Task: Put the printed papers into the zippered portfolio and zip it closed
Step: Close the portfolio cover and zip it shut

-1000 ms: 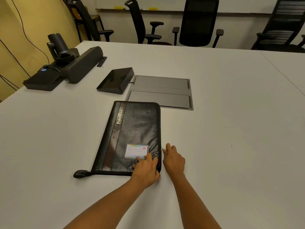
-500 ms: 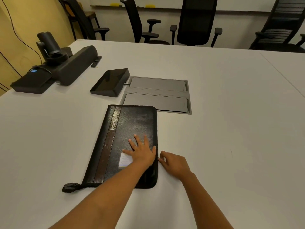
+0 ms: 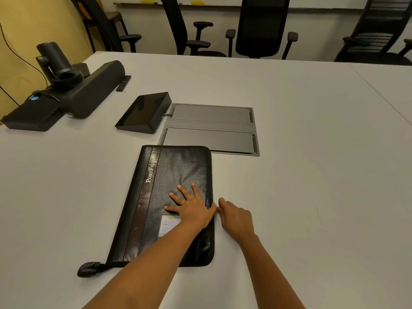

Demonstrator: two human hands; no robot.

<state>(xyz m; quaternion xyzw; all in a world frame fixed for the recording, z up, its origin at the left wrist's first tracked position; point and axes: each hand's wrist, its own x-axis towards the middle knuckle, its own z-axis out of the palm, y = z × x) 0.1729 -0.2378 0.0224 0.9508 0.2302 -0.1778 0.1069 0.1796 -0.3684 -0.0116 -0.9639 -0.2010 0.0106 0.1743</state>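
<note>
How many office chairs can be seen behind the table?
4 chairs: one at far left, one left of centre, one at centre, one at far right. More may be hidden outside the frame.

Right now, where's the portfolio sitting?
Head view, centre of the white table: the portfolio lies flat just nearer than the grey cable hatch, left hand flat on its cover, right hand beside its right edge.

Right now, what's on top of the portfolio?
The left hand lies flat on the portfolio, its wrist hiding part of a label. The cover hides whatever is inside.
</note>
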